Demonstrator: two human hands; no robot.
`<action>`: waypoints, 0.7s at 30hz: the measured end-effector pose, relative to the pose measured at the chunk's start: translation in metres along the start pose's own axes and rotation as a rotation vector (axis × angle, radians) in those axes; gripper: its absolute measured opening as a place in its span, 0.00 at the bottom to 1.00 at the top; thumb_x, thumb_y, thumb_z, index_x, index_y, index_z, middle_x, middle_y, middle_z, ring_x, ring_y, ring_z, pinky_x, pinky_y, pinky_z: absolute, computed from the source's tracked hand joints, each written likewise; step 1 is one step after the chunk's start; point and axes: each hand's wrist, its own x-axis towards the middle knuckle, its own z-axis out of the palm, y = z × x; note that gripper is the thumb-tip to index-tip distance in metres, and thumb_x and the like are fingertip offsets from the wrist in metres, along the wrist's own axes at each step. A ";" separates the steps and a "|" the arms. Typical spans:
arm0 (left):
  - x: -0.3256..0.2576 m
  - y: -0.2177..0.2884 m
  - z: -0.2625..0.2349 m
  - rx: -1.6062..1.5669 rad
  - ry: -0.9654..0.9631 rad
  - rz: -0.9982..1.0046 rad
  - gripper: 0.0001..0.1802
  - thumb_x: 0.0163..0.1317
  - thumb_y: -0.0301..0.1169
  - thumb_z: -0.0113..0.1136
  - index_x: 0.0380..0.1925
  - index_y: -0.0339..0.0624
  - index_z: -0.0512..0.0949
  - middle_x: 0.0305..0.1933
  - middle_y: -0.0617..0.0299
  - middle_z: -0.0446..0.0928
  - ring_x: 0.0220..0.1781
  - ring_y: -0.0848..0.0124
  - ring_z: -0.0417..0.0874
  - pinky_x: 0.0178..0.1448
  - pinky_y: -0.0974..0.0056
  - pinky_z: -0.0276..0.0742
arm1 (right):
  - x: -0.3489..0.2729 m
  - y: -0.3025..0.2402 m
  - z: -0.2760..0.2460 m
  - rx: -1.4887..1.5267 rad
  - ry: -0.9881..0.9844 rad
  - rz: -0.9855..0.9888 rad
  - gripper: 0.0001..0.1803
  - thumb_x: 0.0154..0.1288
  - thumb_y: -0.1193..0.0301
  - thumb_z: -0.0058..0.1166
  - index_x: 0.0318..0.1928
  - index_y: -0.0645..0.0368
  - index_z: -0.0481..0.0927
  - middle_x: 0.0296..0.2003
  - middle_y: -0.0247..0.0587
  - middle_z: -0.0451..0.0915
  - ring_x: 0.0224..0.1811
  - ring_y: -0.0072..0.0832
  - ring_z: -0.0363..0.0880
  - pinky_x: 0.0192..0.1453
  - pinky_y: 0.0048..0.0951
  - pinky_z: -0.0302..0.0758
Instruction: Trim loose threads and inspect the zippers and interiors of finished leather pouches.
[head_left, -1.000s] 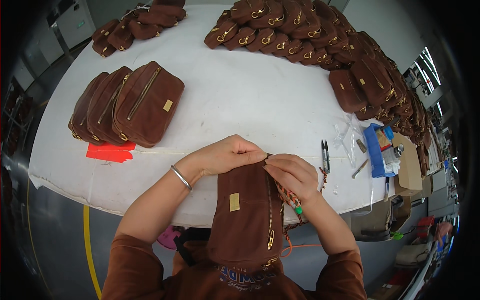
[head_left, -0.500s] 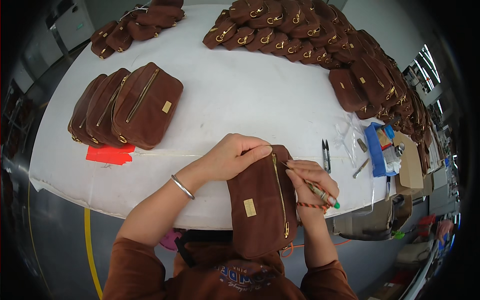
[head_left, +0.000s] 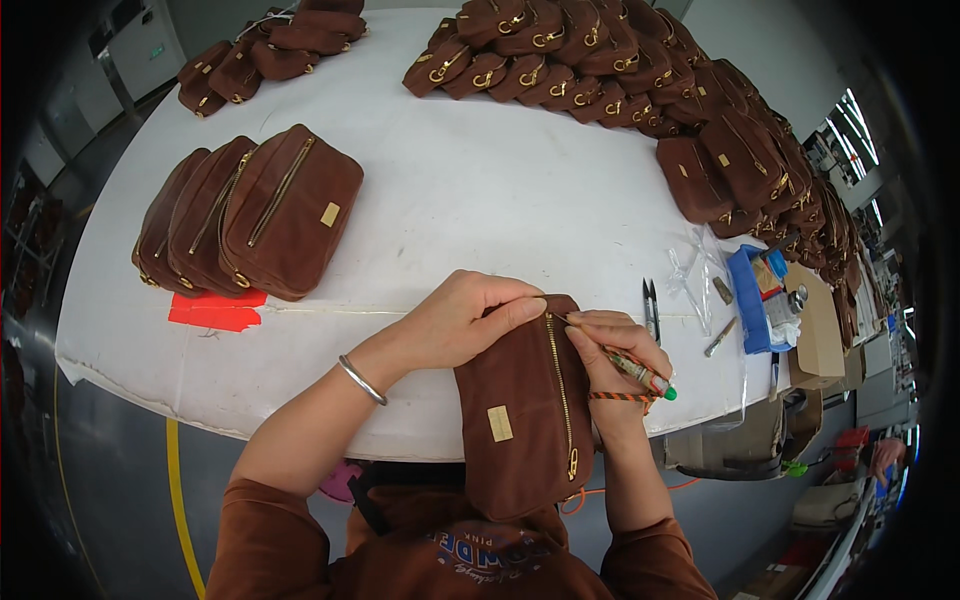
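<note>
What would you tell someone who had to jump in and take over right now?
Left hand: pinching the top end of the brown pouch at the table edge.
Right hand: holding a green-tipped pen tool, tip at the top of the gold zipper.
Done, by the look of it: three pouches stand together on the left.
Left: this pouch; many more along the far side. Snips lie nearby.

A bag workshop: rows of identical brown pouches (head_left: pixel 600 60) crowd the upper right of a big white worktable (head_left: pixel 480 190), with snips (head_left: pixel 650 308) and packing clutter at right.
</note>
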 end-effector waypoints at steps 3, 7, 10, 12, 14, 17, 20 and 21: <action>0.000 0.000 -0.001 0.024 -0.005 -0.011 0.16 0.73 0.34 0.53 0.48 0.31 0.80 0.38 0.64 0.83 0.41 0.81 0.76 0.48 0.71 0.74 | 0.001 -0.001 0.001 -0.039 -0.009 -0.018 0.10 0.55 0.88 0.63 0.33 0.64 0.77 0.37 0.50 0.85 0.43 0.38 0.84 0.50 0.34 0.80; 0.000 -0.003 0.000 0.018 0.004 0.002 0.16 0.73 0.34 0.53 0.47 0.31 0.80 0.37 0.65 0.82 0.41 0.82 0.76 0.47 0.71 0.74 | 0.004 0.001 0.001 -0.134 -0.060 -0.157 0.09 0.55 0.87 0.64 0.33 0.65 0.79 0.36 0.49 0.85 0.41 0.38 0.85 0.49 0.33 0.80; 0.004 -0.017 0.000 0.049 0.046 0.029 0.16 0.73 0.36 0.53 0.44 0.32 0.81 0.29 0.64 0.77 0.34 0.80 0.71 0.40 0.70 0.72 | 0.007 0.011 0.004 -0.228 -0.078 -0.270 0.08 0.53 0.87 0.64 0.34 0.67 0.82 0.36 0.47 0.86 0.40 0.39 0.85 0.48 0.32 0.80; 0.006 -0.024 0.001 0.077 0.084 0.051 0.17 0.73 0.38 0.53 0.41 0.33 0.81 0.22 0.63 0.73 0.27 0.79 0.67 0.34 0.69 0.69 | 0.009 0.017 0.007 -0.172 -0.080 -0.192 0.07 0.53 0.87 0.64 0.33 0.66 0.82 0.36 0.46 0.85 0.40 0.37 0.85 0.47 0.31 0.80; 0.007 -0.024 0.000 -0.011 0.074 0.059 0.17 0.73 0.38 0.52 0.41 0.33 0.81 0.25 0.66 0.76 0.30 0.80 0.70 0.37 0.69 0.71 | 0.009 0.017 0.007 -0.058 -0.031 -0.005 0.07 0.56 0.84 0.65 0.35 0.66 0.82 0.33 0.44 0.85 0.35 0.32 0.84 0.41 0.28 0.80; 0.003 -0.014 -0.005 -0.058 0.131 0.071 0.18 0.74 0.38 0.51 0.43 0.32 0.80 0.29 0.67 0.78 0.33 0.80 0.72 0.41 0.70 0.73 | 0.022 0.023 -0.017 0.097 0.169 0.344 0.08 0.59 0.79 0.64 0.39 0.66 0.81 0.32 0.42 0.85 0.31 0.28 0.83 0.37 0.27 0.79; 0.003 -0.009 -0.015 -0.095 0.221 0.066 0.18 0.74 0.38 0.51 0.46 0.31 0.79 0.33 0.65 0.80 0.38 0.80 0.74 0.45 0.70 0.74 | 0.034 0.036 -0.047 -0.121 0.122 0.522 0.14 0.61 0.75 0.64 0.46 0.68 0.79 0.32 0.42 0.84 0.27 0.31 0.81 0.33 0.29 0.77; 0.003 -0.006 -0.016 -0.090 0.223 0.075 0.18 0.74 0.38 0.51 0.46 0.31 0.79 0.33 0.65 0.80 0.38 0.80 0.74 0.45 0.70 0.74 | 0.035 0.040 -0.056 -0.120 0.125 0.512 0.14 0.61 0.75 0.64 0.46 0.68 0.79 0.32 0.42 0.84 0.27 0.31 0.81 0.33 0.29 0.77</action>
